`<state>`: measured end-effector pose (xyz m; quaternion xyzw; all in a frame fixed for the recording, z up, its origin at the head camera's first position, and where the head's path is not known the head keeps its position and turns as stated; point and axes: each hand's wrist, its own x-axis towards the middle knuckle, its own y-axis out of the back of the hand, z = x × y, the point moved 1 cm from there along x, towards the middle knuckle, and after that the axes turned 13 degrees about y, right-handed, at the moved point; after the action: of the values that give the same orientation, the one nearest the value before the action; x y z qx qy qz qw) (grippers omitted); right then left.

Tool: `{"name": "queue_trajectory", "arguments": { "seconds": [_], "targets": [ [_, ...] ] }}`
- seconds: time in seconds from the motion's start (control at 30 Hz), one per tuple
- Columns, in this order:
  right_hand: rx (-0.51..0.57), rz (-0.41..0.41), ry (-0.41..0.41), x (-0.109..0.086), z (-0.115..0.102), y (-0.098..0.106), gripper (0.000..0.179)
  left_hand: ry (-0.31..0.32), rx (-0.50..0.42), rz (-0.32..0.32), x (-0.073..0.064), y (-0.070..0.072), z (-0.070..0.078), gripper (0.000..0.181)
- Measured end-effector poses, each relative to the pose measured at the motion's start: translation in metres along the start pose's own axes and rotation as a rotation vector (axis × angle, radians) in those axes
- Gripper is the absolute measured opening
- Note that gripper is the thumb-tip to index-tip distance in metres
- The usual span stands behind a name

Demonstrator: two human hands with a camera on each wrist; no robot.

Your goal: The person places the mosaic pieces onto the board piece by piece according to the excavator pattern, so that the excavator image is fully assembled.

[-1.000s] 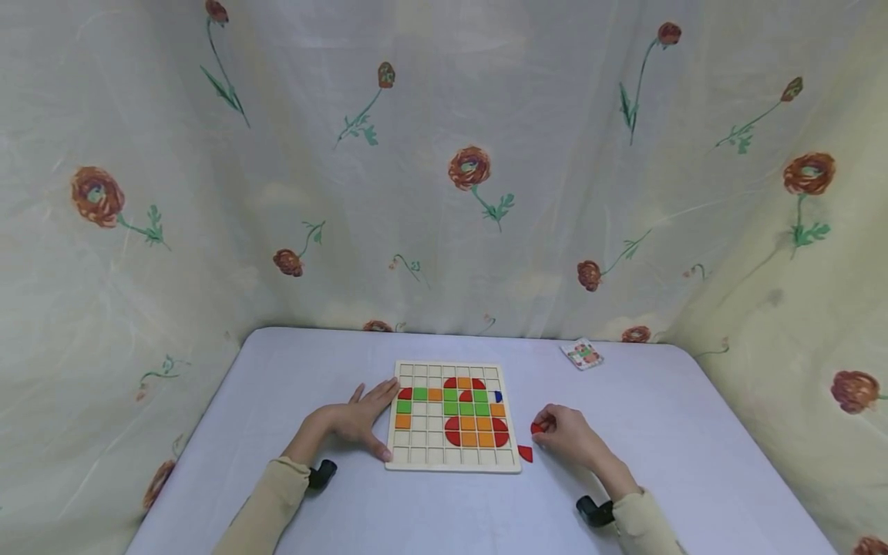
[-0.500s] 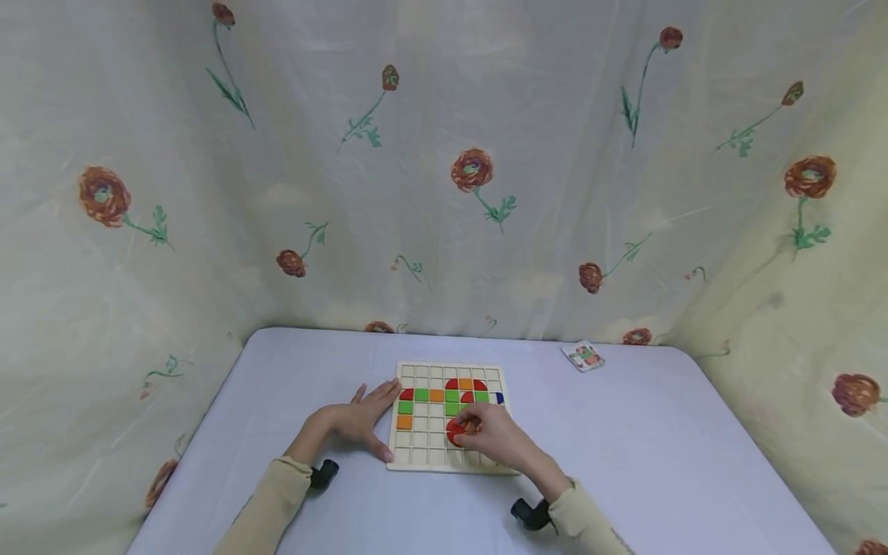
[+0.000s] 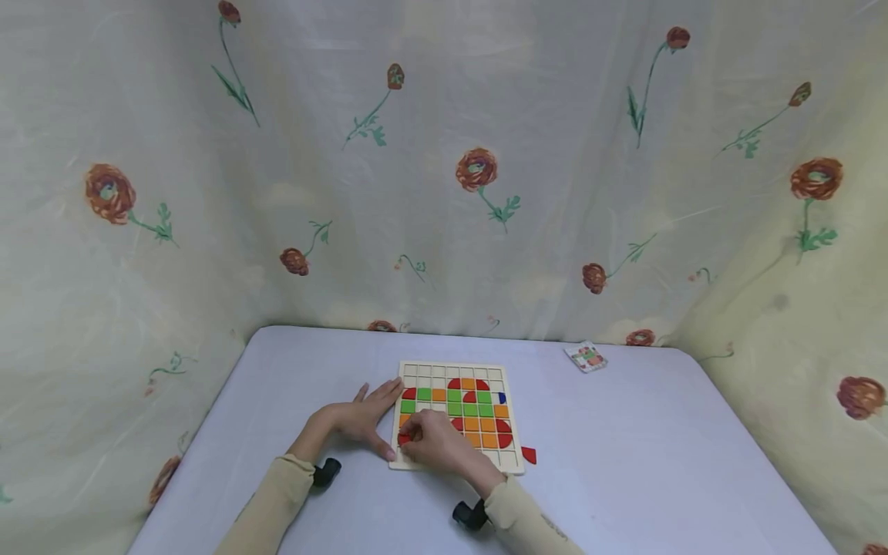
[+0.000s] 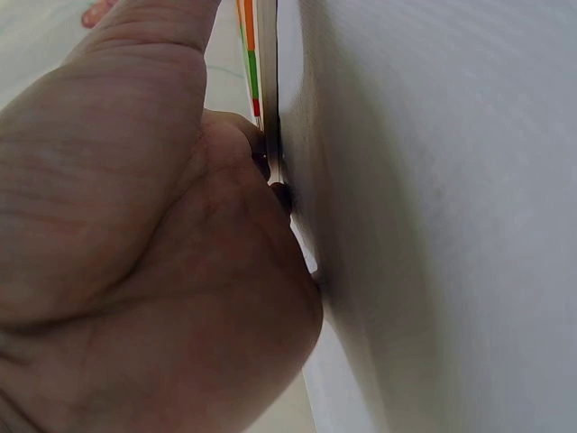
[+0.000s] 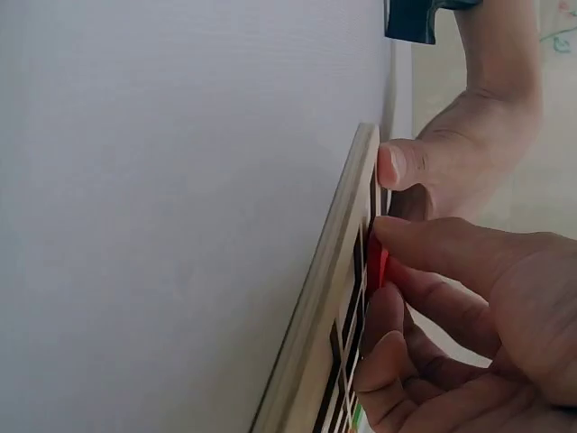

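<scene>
A wooden grid board (image 3: 514, 459) lies on the table, partly filled with red, orange and green tiles and one blue piece (image 3: 502, 398). My left hand (image 3: 357, 420) rests at the board's left side, fingers and thumb spread along its edge; the left wrist view shows the palm (image 4: 153, 253) beside the board's rim (image 4: 269, 81). Over the board's lower left, my right hand (image 3: 438, 441) pinches a red tile (image 5: 377, 262) between thumb and fingers. That tile is right at the grid surface, below the orange tile in the left column. Several cells are covered by the right hand.
A loose red piece (image 3: 529, 455) lies off the board's lower right edge. Toward the back right of the white-covered table (image 3: 652, 432) is a small patterned card (image 3: 586, 357). A flowered curtain (image 3: 388, 177) surrounds the back and sides.
The right hand has travelled left with the red tile, from beside the board's right edge across to its lower left. The left hand has stayed at the board's left edge.
</scene>
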<state>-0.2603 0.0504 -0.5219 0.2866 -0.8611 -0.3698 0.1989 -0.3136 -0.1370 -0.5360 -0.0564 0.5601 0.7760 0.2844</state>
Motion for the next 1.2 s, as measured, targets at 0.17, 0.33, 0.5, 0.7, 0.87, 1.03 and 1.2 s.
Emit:
{"name": "queue_trajectory", "arguments": {
  "seconds": [0.17,0.33,0.5,0.7,0.87,1.03,1.2],
  "targets": [
    [-0.002,0.034,-0.011,0.002,0.002,0.000,0.019,0.000,0.014,0.000,0.000,0.001,0.001,0.127],
    [0.001,0.046,-0.025,0.003,0.003,0.003,0.019,-0.002,0.011,-0.003,-0.001,0.003,0.004,0.126],
    [-0.010,0.046,-0.027,0.004,0.002,0.003,0.017,-0.003,0.010,-0.006,-0.002,0.005,0.004,0.126],
    [-0.029,0.040,-0.048,0.003,0.001,0.002,0.015,-0.005,0.013,-0.004,-0.002,0.003,0.002,0.127],
    [-0.036,0.033,-0.025,0.004,0.000,0.003,0.015,-0.001,0.013,-0.002,-0.001,0.001,0.000,0.126],
    [-0.038,0.045,-0.019,-0.001,0.002,0.008,0.018,0.008,0.012,-0.001,-0.001,0.001,0.001,0.126],
    [0.071,0.057,0.007,-0.024,0.004,0.031,0.017,0.011,0.006,0.003,-0.001,0.000,0.002,0.127]
  ]
}}
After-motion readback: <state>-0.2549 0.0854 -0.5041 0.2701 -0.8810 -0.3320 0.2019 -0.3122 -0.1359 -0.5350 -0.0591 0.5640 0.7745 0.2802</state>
